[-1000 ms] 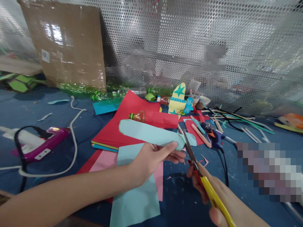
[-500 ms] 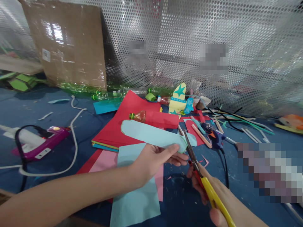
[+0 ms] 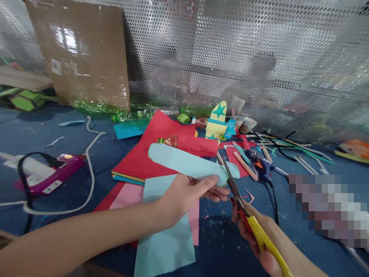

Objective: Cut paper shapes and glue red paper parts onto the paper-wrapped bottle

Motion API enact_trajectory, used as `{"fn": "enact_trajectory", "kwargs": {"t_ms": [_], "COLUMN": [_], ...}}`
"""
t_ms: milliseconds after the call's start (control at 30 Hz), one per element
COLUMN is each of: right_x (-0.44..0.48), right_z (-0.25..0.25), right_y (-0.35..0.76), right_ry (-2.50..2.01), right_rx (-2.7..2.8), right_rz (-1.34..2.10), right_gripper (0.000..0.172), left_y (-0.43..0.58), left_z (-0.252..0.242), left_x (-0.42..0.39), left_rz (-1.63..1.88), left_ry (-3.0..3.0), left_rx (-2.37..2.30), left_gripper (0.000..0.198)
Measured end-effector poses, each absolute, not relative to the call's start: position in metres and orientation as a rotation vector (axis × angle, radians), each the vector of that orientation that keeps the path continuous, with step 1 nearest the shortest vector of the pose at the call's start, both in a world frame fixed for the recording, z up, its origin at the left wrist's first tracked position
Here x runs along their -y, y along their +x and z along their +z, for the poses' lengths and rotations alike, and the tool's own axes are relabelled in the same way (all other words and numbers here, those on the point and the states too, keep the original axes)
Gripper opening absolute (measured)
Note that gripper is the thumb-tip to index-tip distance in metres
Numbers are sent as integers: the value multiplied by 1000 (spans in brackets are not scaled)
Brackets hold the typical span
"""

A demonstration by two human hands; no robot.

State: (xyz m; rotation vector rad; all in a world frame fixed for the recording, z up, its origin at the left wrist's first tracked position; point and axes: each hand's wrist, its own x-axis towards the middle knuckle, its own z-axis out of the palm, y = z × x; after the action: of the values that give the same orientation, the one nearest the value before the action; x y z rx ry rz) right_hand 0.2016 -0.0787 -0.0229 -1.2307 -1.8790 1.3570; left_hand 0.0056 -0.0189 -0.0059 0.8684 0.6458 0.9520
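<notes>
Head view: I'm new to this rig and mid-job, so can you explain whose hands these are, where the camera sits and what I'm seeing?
There's no machine: these are one person's bare hands, seen from a camera worn on the head, looking forward and down.

The left hand holds a long, round-ended light-blue paper piece. The right hand holds scissors, blades at the paper's right end.

On the dark-blue surface lie red sheets, a green-capped bottle, a purple power strip and what looks like a glue gun. Cardboard stands behind.
</notes>
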Motion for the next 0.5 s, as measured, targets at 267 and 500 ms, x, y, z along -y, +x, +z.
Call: {"fn": "enact_trajectory", "kwargs": {"t_ms": [267, 500], "right_x": [79, 81], "right_z": [-21, -22], "right_y": [198, 199], "right_ry": [-1273, -1263], "right_rx": [1855, 1838], "right_rz": [1389, 1381], "right_gripper": [84, 81], "left_y": [4, 4], "left_z": [-3, -3], "left_x": [19, 20], "left_rz": [943, 942], "left_ry": [894, 874], "left_rx": [-691, -647], "left_gripper": [24, 18]}}
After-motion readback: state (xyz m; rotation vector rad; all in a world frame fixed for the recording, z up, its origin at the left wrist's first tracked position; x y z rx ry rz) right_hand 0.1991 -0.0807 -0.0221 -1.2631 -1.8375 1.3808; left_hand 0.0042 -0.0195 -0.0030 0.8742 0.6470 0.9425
